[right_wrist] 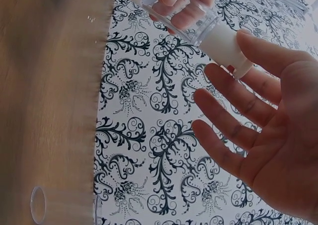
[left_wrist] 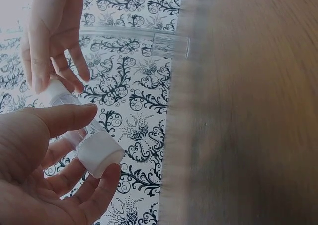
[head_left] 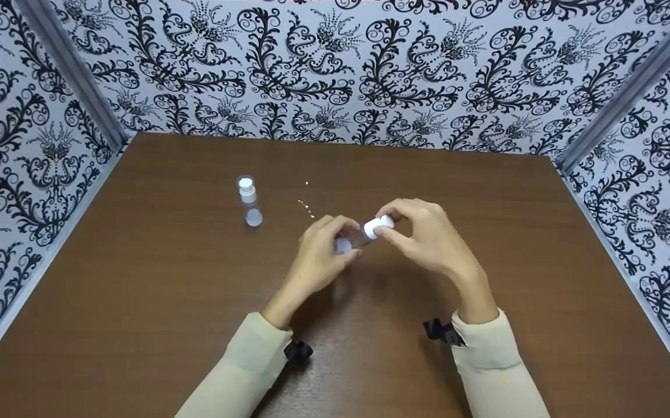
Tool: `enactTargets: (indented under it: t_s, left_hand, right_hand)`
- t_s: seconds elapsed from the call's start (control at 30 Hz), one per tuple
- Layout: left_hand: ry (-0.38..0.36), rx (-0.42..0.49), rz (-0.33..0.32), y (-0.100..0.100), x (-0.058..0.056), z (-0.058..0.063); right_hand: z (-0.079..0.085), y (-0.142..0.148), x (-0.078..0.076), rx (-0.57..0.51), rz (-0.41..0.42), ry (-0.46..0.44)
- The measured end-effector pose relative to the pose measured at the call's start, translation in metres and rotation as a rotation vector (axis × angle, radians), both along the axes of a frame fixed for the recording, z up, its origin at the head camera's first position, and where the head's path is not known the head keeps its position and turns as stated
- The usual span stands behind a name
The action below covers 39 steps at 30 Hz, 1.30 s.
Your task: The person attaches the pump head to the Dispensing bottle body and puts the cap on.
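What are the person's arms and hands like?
The left sleeve and right sleeve are long and cream-coloured. A small black gadget sticks out near the end of each one. The left hand and right hand are bare: no gloves or rings show.

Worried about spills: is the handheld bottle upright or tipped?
Tipped: the bottle slants, base in the left hand, white top in the right hand.

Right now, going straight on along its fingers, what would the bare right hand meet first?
Beyond the clear, cylindrical, white-topped bottle it pinches, the right hand would probably meet the bare left hand gripping the other end, though depth is unclear.
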<state>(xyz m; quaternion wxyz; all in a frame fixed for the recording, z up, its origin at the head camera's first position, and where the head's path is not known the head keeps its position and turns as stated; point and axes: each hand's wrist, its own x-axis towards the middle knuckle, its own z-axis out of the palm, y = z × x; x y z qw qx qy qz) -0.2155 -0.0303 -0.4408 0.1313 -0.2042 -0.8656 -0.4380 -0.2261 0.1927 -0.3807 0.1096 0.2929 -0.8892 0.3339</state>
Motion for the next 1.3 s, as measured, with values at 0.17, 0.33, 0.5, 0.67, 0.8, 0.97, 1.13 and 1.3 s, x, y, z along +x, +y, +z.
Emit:
enactTargets:
  t_s: [0.17,0.33,0.5,0.67,0.8,0.97,1.13,1.3]
  left_hand:
    - [0.005,-0.001,0.005,0.0,-0.001,0.0]
    - [-0.01,0.0,0.005,0.001,-0.001,0.0]
    - [-0.012,0.0,0.005,0.001,0.0,0.001]
    - [-0.01,0.004,0.003,0.0,0.0,0.002]
    - [-0.004,0.004,0.0,0.0,0.0,0.001]
    - [-0.003,0.001,0.001,0.0,0.0,0.001]
    - [-0.004,0.004,0.001,0.0,0.0,0.001]
    - [-0.006,0.006,-0.002,0.001,0.0,0.001]
  right_hand:
    - [0.0,0.0,0.0,-0.011,-0.006,-0.008]
    - [0.002,0.003,0.001,-0.023,0.002,0.012]
    - [0.004,0.008,0.002,-0.026,0.059,0.054]
    - [0.005,0.011,0.001,-0.032,0.121,0.083]
    - [0.005,0.011,0.0,-0.031,0.151,0.088]
    - [0.005,0.011,0.001,-0.018,0.177,0.077]
    - [0.005,0.011,0.001,-0.001,0.181,0.077]
    - [0.003,0.01,-0.001,0.001,0.186,0.093]
